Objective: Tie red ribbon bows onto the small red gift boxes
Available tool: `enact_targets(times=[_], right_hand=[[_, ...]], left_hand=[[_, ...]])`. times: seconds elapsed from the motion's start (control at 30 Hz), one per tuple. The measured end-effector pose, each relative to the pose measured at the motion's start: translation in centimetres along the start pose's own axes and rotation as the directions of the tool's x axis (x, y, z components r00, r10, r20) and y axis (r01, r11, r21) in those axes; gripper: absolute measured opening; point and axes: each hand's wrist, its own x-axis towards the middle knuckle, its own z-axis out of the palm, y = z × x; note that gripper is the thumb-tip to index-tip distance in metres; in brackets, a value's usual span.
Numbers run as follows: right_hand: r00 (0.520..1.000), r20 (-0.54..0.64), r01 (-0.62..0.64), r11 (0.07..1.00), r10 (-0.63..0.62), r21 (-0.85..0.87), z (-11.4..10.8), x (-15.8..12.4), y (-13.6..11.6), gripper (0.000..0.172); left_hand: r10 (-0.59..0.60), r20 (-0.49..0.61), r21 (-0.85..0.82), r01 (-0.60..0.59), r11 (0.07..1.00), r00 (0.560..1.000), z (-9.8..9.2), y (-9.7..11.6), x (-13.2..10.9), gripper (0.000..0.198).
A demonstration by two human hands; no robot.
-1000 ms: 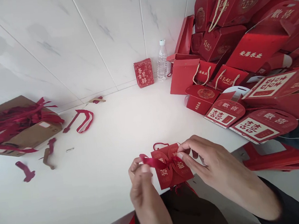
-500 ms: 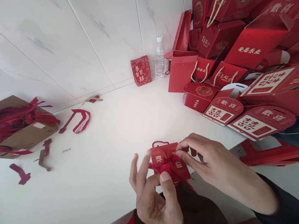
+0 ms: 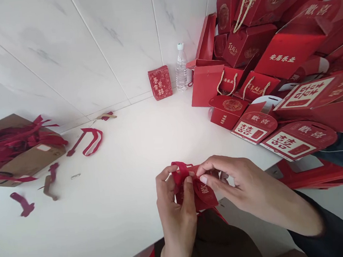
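A small red gift box (image 3: 207, 198) with pale lettering lies at the table's near edge, partly covered by both hands. Red ribbon (image 3: 180, 172) loops up over its top left side. My left hand (image 3: 179, 204) is closed on that ribbon, its thumb and fingers pinched together at the loop. Over the box's upper right, my right hand (image 3: 231, 179) pinches with thumb and forefinger near the ribbon's middle. What exactly sits between those fingertips is mostly hidden, though it appears to be the ribbon.
A cardboard box (image 3: 25, 158) full of red ribbons stands at the left, with ribbon pieces (image 3: 92, 140) nearby. Against the wall are a small red box (image 3: 160, 83) and a plastic bottle (image 3: 180, 69). Many red gift boxes (image 3: 286, 59) pile up at the right.
My left hand has gone from spread fingers to a pinch on the ribbon, which now stands up in a loop. My right hand has shifted slightly left, still pinching.
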Motion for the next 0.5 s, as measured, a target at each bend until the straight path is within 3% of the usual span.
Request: enact_targets(times=[0.13, 0.2, 0.3, 0.4, 0.5], right_hand=[[0.998, 0.046, 0.035, 0.999, -0.035, 0.002, -0.3, 0.5, -0.2, 0.012], [0.997, 0.058, 0.046, 0.999, -0.046, -0.007, -0.4, 0.9, -0.3, 0.012], [0.995, 0.089, 0.048, 0.999, -0.049, 0.015, -0.6, 1.3, -0.3, 0.011], [0.996, 0.083, 0.034, 0.999, -0.036, 0.027, -0.6, 1.6, -0.2, 0.010], [0.997, 0.068, 0.028, 0.999, -0.031, 0.031, -0.6, 1.7, -0.1, 0.010]], left_hand=[[-0.084, 0.153, -0.013, 0.087, 0.996, 0.985, -0.4, 0.5, 0.6, 0.040], [-0.036, 0.226, 0.137, 0.005, 0.991, 0.973, -0.8, 0.5, 1.1, 0.028], [0.083, 0.250, 0.387, -0.178, 0.905, 0.965, -1.2, 0.9, 1.7, 0.016], [0.179, 0.259, 0.486, -0.288, 0.825, 0.949, -1.3, 1.5, 2.0, 0.019], [0.189, 0.288, 0.521, -0.319, 0.792, 0.939, -1.5, 2.1, 2.1, 0.023]])
